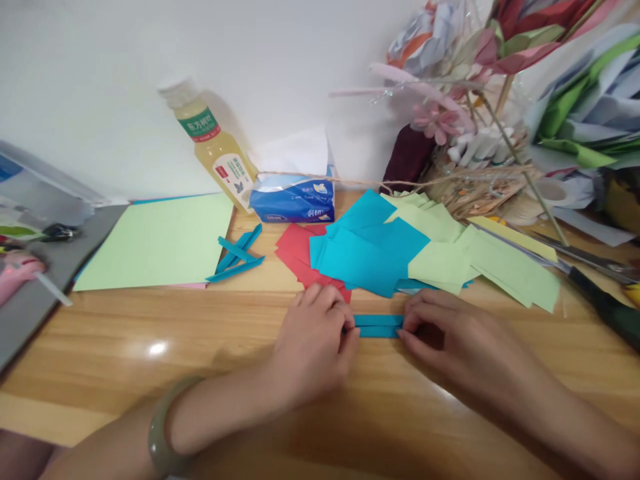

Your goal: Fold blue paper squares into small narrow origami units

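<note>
A narrow folded blue paper strip lies flat on the wooden table. My left hand pinches its left end, fingers curled down on the paper. My right hand presses its right end with bent fingertips. Only the short middle of the strip shows between the two hands. Just behind them lies a loose pile of blue paper squares, with red sheets under its left side and pale green sheets spread to the right.
Several folded blue strips lie beside a large pale green sheet. A drink bottle and a tissue pack stand by the wall. Paper flowers in a basket fill the back right. Scissors lie at right.
</note>
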`<move>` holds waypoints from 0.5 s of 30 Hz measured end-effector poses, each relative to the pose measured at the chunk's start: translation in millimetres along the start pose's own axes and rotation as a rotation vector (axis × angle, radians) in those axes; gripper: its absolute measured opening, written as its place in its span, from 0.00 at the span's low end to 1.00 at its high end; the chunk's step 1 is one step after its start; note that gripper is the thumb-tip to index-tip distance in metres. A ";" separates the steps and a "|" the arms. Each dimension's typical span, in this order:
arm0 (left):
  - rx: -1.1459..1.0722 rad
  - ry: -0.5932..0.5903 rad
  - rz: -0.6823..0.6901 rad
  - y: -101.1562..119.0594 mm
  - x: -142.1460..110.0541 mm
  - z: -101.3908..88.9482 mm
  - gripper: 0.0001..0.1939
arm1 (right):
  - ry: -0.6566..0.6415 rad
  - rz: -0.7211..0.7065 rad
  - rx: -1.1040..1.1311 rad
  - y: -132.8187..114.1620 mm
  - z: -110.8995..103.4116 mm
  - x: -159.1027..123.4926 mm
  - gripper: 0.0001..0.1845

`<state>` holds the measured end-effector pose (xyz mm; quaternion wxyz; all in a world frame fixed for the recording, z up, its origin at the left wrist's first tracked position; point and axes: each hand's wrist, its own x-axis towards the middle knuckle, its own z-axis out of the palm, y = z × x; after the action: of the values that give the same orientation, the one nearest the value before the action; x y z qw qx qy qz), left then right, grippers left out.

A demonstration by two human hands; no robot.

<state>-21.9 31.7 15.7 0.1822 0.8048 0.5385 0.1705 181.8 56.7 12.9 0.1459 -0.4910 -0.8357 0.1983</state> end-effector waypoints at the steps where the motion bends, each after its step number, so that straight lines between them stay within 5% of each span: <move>1: 0.003 -0.006 -0.012 0.1 0.0 -0.1 0.06 | 0.008 -0.006 -0.016 -0.2 -0.1 0.2 0.08; 10: 0.024 0.001 -0.018 -0.9 -0.5 0.4 0.03 | 0.062 -0.091 -0.057 2.9 2.3 -4.1 0.03; 15: 0.238 0.172 0.351 -7.3 -1.5 5.5 0.08 | 0.214 -0.392 -0.256 1.2 0.5 -13.2 0.10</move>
<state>-25.7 32.2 7.3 0.0070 0.8845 0.4202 0.2028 188.7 45.5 11.2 0.2058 -0.3523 -0.9129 0.0059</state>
